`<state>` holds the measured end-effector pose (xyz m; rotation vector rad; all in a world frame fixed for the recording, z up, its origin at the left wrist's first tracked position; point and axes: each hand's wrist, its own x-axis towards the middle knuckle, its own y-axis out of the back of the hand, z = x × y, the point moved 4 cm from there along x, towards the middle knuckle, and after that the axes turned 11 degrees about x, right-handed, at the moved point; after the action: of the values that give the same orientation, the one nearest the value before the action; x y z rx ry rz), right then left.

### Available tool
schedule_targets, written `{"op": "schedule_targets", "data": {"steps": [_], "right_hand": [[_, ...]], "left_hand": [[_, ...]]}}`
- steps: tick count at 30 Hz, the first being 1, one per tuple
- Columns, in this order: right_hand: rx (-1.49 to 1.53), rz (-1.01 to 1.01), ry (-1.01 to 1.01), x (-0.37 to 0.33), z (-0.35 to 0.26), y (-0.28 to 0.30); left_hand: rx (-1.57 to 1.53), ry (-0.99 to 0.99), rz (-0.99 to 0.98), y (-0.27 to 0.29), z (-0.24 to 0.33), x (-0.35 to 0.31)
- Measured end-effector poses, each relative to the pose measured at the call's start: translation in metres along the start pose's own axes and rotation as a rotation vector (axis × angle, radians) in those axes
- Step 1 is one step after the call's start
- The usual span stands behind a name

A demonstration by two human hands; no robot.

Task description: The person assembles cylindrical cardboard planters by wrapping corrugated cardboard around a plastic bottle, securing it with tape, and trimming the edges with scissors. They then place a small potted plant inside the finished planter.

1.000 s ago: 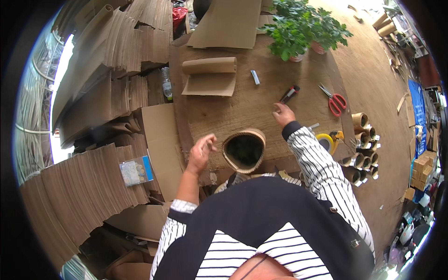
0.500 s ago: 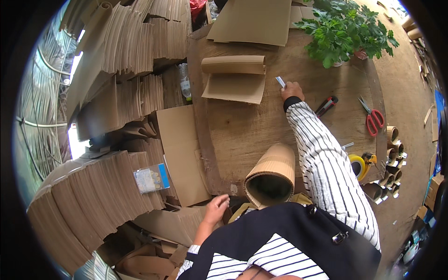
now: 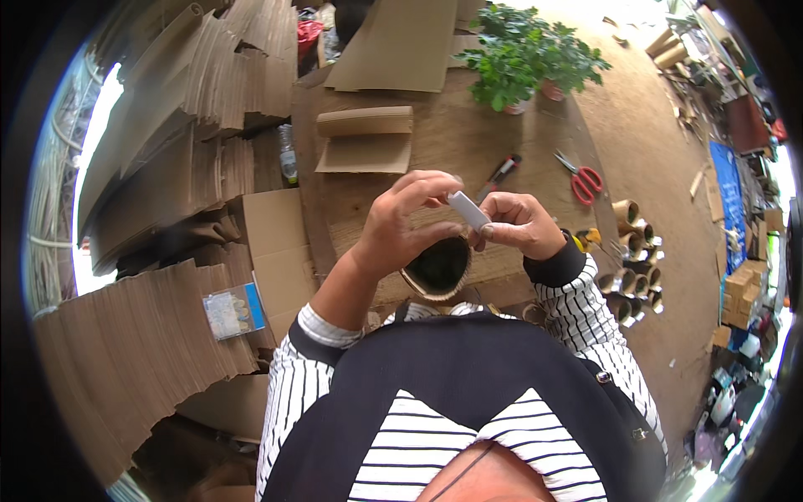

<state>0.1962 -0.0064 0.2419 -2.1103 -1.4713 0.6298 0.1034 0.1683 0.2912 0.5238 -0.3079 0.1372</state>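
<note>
My right hand (image 3: 523,224) pinches a small white strip (image 3: 470,211) by its lower end, in front of my chest. My left hand (image 3: 408,219) is curved beside the strip's other end, thumb and fingers apart. Whether a left fingertip touches the strip I cannot tell. Just below both hands a corrugated cardboard tube (image 3: 462,274) shows its dark round opening toward me, at the near edge of the wooden table (image 3: 360,217). Farther off on the table lies a partly rolled corrugated cardboard sheet (image 3: 364,155).
A red-and-black utility knife (image 3: 502,171) and red-handled scissors (image 3: 581,179) lie on the table's right half. Potted green plants (image 3: 531,63) stand at the far right corner. Cardboard stacks (image 3: 142,351) line the left. Several short tubes (image 3: 623,280) sit on the right floor.
My right hand has come back from the far part of the table with the white strip. My left hand has risen from the near left edge to meet it. The view has shifted.
</note>
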Motion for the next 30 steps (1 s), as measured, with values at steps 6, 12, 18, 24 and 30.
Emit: {"op": "schedule_targets", "data": {"steps": [6, 12, 18, 24, 30], "right_hand": [[-0.804, 0.398, 0.545, -0.055, -0.013, -0.057], [-1.435, 0.542, 0.832, -0.071, -0.007, -0.105], [-1.560, 0.496, 1.009, -0.062, -0.005, -0.132], [-1.701, 0.425, 1.018, -0.059, -0.003, -0.151], [-1.703, 0.255, 0.900, -0.062, 0.014, -0.158]], "left_hand": [[-0.125, 0.082, -0.033, -0.033, -0.002, -0.020], [-0.492, 0.213, 0.069, -0.046, 0.003, -0.049], [-0.691, 0.175, 0.082, -0.031, 0.009, -0.074], [-0.849, 0.238, -0.040, -0.016, 0.018, -0.089], [-0.742, 0.419, -0.280, -0.017, 0.011, -0.101]]}}
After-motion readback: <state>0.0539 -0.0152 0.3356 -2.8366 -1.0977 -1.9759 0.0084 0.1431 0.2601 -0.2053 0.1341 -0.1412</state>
